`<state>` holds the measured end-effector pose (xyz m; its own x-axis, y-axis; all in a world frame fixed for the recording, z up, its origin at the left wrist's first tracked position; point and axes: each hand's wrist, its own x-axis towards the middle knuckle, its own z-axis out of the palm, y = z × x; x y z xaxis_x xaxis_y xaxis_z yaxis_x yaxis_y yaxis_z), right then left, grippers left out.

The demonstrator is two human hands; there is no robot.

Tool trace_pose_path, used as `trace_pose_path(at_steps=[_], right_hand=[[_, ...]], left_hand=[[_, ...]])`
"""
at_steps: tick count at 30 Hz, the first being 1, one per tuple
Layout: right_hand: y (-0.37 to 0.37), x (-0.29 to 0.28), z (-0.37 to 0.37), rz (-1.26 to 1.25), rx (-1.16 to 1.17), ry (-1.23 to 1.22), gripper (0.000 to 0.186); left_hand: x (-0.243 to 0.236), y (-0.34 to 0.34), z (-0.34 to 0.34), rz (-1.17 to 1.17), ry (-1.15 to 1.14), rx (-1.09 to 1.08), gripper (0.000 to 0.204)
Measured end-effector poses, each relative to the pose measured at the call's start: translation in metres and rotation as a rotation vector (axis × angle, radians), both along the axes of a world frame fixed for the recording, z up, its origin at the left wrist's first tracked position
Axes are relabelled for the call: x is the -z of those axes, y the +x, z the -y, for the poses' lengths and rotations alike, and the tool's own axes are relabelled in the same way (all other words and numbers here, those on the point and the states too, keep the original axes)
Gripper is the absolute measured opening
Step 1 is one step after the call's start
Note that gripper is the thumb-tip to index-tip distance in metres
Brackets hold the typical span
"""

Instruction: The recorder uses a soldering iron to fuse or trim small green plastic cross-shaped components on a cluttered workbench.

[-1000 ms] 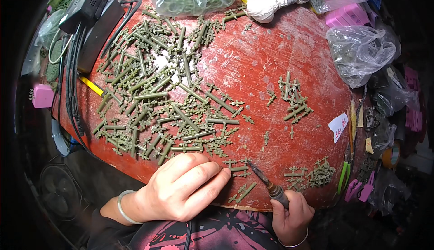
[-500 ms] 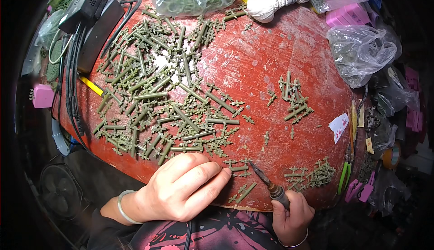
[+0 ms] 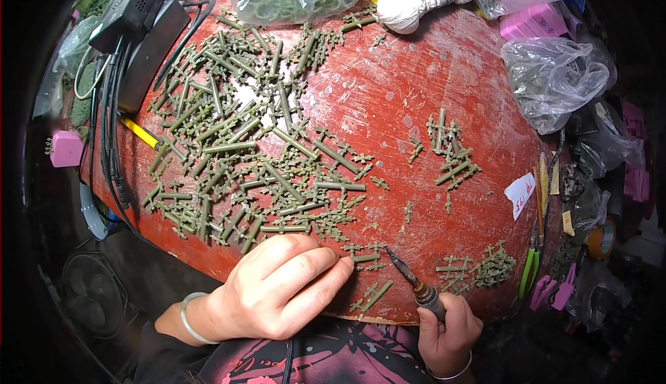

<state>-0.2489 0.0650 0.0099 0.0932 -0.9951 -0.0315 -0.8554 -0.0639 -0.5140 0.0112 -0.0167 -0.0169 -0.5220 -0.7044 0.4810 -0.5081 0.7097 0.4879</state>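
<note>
My right hand (image 3: 449,335) grips a soldering iron (image 3: 429,299), its thin dark tip pointing up and left. The tip is close to a small green wax piece (image 3: 365,258), a short rod with cross-shaped branches. My left hand (image 3: 281,287) is closed, thumb and fingers pinched at the left end of this piece, so that end is hidden. A loose green rod (image 3: 378,296) lies on the red tabletop just below, with a small branched bit beside it. Beyond my left hand spreads a big heap of similar green rods and crosses (image 3: 243,134).
Smaller piles of green pieces lie at the right (image 3: 454,158) and lower right (image 3: 494,267) of the scratched red table (image 3: 388,99). A black power box (image 3: 132,9) with cables stands far left. Plastic bags (image 3: 555,82), a white cloth bundle (image 3: 416,6) and green-handled tweezers (image 3: 528,269) line the edges.
Almost nothing differs. Both hands and the soldering iron keep their places; the view has shifted very slightly.
</note>
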Motion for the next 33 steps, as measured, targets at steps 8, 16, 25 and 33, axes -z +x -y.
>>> trace_pose_path(at_steps=[8, 16, 25, 33], right_hand=[[-0.005, 0.005, -0.004, 0.001, -0.015, -0.045, 0.029], [-0.01, 0.023, -0.023, 0.062, 0.05, -0.231, 0.039], [-0.01, 0.025, -0.031, 0.115, 0.178, -0.264, 0.041], [-0.018, 0.029, -0.037, 0.122, 0.193, -0.288, 0.043]], left_hand=[[-0.001, 0.001, 0.001, -0.015, 0.01, -0.003, 0.039], [-0.003, 0.004, 0.006, -0.296, 0.199, -0.024, 0.03], [-0.01, -0.001, 0.004, -0.353, 0.287, -0.02, 0.024], [-0.011, -0.01, 0.003, -0.35, 0.302, -0.012, 0.024]])
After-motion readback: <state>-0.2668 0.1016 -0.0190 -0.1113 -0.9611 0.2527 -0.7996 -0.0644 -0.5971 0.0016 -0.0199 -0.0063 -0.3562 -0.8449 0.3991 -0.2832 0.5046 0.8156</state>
